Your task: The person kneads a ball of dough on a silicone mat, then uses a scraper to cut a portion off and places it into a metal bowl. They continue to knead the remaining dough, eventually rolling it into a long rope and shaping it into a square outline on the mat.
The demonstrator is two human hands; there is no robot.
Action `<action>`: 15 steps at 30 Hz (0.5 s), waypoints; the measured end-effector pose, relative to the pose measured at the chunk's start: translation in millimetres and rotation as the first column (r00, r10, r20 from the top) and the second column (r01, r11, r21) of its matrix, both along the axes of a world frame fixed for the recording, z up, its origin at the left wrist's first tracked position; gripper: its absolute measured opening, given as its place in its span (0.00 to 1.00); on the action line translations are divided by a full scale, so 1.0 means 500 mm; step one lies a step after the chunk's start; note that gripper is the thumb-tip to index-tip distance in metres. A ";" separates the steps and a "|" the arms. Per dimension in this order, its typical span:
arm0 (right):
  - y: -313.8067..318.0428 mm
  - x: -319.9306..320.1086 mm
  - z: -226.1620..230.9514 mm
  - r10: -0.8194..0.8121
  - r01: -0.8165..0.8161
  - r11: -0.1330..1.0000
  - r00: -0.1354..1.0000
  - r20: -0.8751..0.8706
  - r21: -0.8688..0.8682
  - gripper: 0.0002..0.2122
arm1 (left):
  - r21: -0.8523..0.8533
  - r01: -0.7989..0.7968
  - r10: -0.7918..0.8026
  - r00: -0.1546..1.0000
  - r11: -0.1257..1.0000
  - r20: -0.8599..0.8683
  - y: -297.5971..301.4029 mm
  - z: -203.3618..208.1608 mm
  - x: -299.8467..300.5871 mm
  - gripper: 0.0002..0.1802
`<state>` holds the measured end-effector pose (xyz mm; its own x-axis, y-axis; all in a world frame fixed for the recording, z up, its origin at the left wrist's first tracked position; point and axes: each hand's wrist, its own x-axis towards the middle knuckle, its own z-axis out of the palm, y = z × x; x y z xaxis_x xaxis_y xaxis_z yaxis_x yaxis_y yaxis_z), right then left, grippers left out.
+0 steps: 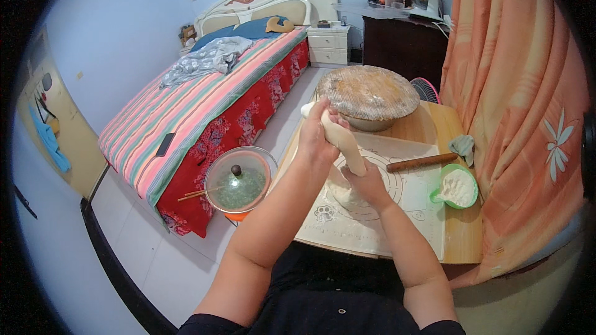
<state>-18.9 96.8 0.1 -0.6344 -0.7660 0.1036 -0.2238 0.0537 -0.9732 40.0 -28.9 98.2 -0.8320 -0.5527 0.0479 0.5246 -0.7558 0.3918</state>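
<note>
A thick pale rope of dough (346, 146) slants through the air above the white printed kneading mat (428, 223). Around its upper part my left hand (316, 133) is closed, and a rounded end pokes out past the fingers. Lower down and to the right, my right hand (369, 185) grips the other end. Under that hand a whitish mass, apparently more dough, rests on the mat, partly hidden. To the right of my hands lies a brown wooden rolling pin (422, 162). Beside it stands a green bowl (475, 193) of white flour (457, 185).
A flour-dusted woven round lid (367, 92) covers a basin at the wooden table's (462, 245) far side. A grey cloth (462, 147) lies by the orange curtain (515, 87). Left stands a glass-lidded bowl (239, 180) of green filling, chopsticks (191, 195) beside it, near the bed (205, 105).
</note>
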 end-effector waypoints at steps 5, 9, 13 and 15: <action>0.022 0.004 -0.083 0.097 -0.110 0.978 0.992 -0.082 -0.175 0.14 | 0.228 0.129 -0.119 0.991 0.965 -0.057 -0.001 0.020 -0.016 0.12; 0.036 -0.008 -0.074 0.134 -0.131 0.991 0.975 0.178 -0.026 0.15 | 0.251 -0.056 0.053 0.998 0.966 0.022 -0.009 0.030 -0.020 0.12; 0.068 -0.030 -0.041 0.153 -0.040 0.972 0.856 0.494 -0.233 0.11 | 0.163 -0.093 0.104 0.993 0.982 -0.054 -0.119 -0.070 -0.015 0.22; 0.070 -0.022 -0.002 0.248 -0.028 0.946 0.702 0.668 -0.323 0.08 | 0.081 -0.035 0.032 0.999 0.996 0.036 -0.124 -0.159 -0.004 0.28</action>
<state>-29.8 131.8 -1.0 -0.4977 -0.8607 -0.1070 0.5344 -0.2072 -0.8194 37.9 -91.1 18.7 -0.8135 -0.5809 -0.0269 0.5372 -0.7685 0.3477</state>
